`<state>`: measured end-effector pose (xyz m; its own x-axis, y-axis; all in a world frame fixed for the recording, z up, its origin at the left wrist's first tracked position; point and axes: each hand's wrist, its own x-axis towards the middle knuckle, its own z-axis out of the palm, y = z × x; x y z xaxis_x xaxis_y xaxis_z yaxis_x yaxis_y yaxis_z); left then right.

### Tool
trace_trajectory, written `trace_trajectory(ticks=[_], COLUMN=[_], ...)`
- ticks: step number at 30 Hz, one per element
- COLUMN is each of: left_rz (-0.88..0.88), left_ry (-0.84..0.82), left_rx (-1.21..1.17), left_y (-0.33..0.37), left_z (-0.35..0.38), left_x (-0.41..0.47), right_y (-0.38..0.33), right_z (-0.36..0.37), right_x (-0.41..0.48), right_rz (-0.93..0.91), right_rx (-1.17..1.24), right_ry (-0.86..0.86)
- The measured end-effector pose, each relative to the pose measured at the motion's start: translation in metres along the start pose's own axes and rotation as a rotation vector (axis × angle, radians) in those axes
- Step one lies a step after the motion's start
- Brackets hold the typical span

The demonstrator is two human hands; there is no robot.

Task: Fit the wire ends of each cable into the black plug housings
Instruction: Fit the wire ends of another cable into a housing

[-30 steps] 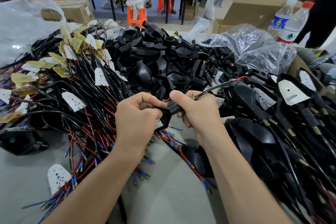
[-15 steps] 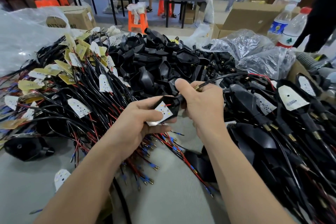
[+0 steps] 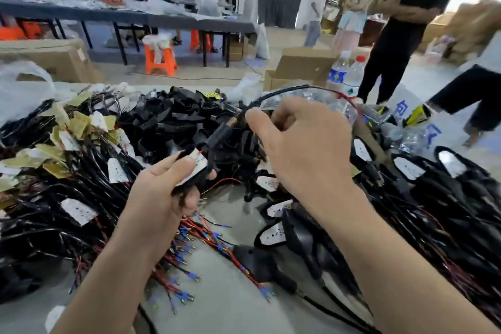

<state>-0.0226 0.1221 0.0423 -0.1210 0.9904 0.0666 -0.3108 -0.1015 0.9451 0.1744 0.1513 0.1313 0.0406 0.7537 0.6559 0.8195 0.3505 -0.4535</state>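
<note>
The left grip point(image 3: 168, 187) is clenched around a black plug housing point(image 3: 202, 164) with a small white board on its face, held above the grey surface point(image 3: 230, 306); the right grip point(image 3: 303, 149) pinches the black cable point(image 3: 282, 89) that leaves the stem of this housing and bends upward; behind them lies a heap of black housings point(image 3: 173, 122); at the left, a bundle of cables point(image 3: 67, 171); wire ends with blue tips point(image 3: 187, 249) lie below the left grip.

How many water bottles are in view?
2. The blue-label bottle stands at the far side of the table, just right of the open cardboard box. The red-cap bottle stands right beside it, on its right. More may be hidden behind the clutter.
</note>
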Motion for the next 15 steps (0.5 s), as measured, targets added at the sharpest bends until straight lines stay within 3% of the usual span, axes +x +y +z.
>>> trace_trajectory(ticks=[2, 4, 6, 9, 11, 15], left_rz=[-0.023, -0.065, -0.110, -0.155, -0.188, -0.306], left_ry=[-0.103, -0.240, -0.355, -0.328, -0.261, -0.348], left_rx=[0.014, 0.002, 0.024, 0.037, -0.042, -0.171], left_y=[0.012, 0.025, 0.033, 0.028, 0.014, -0.020], left_z=[0.010, 0.023, 0.045, 0.097, 0.138, 0.202], left_x=[0.002, 0.005, 0.011, 0.029, 0.042, 0.057], right_y=[0.003, 0.013, 0.027, 0.057, 0.084, 0.145], right_z=[-0.036, -0.064, -0.088, -0.121, -0.138, -0.139], right_x=[-0.008, -0.016, -0.022, -0.029, -0.034, -0.045], right_rz=[-0.317, -0.537, -0.551, -0.315, -0.113, 0.283], right_rx=[-0.170, -0.322, -0.380, -0.343, -0.241, -0.171], right_ry=[0.135, -0.028, -0.155, -0.252, -0.204, -0.129])
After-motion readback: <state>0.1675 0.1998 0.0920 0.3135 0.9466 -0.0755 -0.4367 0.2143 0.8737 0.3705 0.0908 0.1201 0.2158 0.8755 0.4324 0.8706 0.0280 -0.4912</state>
